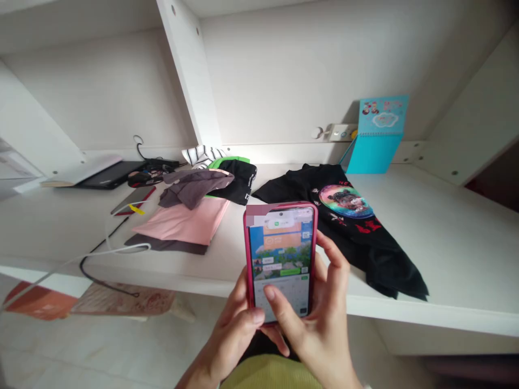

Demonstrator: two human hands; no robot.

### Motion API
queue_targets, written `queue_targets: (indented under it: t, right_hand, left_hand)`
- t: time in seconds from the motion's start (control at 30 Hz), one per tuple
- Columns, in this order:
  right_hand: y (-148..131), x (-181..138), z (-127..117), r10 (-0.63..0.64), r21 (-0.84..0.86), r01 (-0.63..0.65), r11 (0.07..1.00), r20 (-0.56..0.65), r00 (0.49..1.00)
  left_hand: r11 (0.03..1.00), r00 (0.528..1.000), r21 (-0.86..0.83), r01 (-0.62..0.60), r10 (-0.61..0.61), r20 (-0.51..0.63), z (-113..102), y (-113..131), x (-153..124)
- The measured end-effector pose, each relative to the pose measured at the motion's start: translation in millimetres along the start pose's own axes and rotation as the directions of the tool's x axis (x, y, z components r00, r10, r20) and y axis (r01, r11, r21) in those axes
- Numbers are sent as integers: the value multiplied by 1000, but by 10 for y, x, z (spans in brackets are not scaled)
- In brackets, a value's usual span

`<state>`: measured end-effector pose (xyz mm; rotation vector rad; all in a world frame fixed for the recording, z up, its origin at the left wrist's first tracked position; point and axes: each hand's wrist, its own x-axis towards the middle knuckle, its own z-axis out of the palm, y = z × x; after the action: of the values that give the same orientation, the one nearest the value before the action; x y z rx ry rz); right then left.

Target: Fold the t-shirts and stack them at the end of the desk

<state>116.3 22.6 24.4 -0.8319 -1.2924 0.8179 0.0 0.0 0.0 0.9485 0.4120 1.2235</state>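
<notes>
I hold a phone in a pink case [280,258] upright in front of me, its lit screen facing me. My left hand [233,329] wraps round its lower left edge. My right hand [320,319] grips its right side, with the thumb lying on the bottom of the screen. Behind the phone, a black T-shirt with a round colourful print [344,227] lies spread on the white desk [454,243]. To its left sits a pile of folded clothes [194,210]: pink, grey, black and green pieces.
A closed laptop [103,175], a mouse and cables [105,254] lie at the desk's left. A turquoise desk calendar [375,138] stands by a wall socket at the back. White shelf panels rise above. Orange patterned items [101,300] lie on the floor below the desk edge.
</notes>
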Motion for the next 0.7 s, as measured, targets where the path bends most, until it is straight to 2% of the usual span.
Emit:
queue_targets:
  t: [0.1, 0.17, 0.33, 0.47, 0.7]
  right_hand:
    - [20, -17, 18, -21, -56, 18, 998, -54, 998]
    - [16, -17, -3, -14, -33, 13, 999, -44, 999]
    - [-5, 5, -138, 66, 153, -87, 984, 134, 989]
    - [-1, 2, -165, 72, 184, -111, 977, 205, 976]
    - [37, -32, 3, 11, -48, -12, 999, -19, 1000]
  left_hand:
    - [1000, 1000, 1, -18, 18, 3, -14, -16, -9]
    - [1000, 1000, -6, -25, 25, 9, -19, -18, -7]
    - [999, 1000, -25, -21, 21, 16, -13, 16, 24]
    - [999, 1000, -27, -20, 20, 11, -17, 13, 28]
    - [1000, 997, 12, -3, 3, -71, 5, -48, -21]
